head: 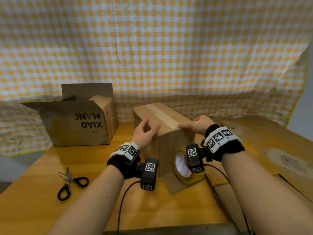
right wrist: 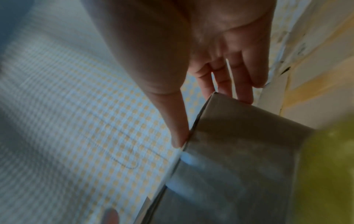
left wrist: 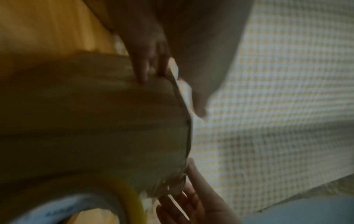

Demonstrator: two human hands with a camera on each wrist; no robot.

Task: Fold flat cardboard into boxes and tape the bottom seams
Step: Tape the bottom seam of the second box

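A closed cardboard box (head: 171, 143) stands mid-table with a strip of clear tape (head: 162, 116) along its top seam. My left hand (head: 149, 129) rests on the box's top left edge, its fingers (left wrist: 143, 66) loosely extended and holding nothing. My right hand (head: 191, 124) lies on the near right corner. Its thumb (right wrist: 178, 136) presses the tape end at the edge, and its straight fingers (right wrist: 241, 84) reach down the right side. A yellow tape roll (head: 184, 167) leans against the box's near face, on a flap.
Black-handled scissors (head: 71, 182) lie at the left front of the wooden table (head: 42, 200). An open printed cardboard box (head: 76, 122) stands at the back left. Flat cardboard sheets (head: 271, 150) cover the right side. A yellow checked cloth (head: 169, 48) hangs behind.
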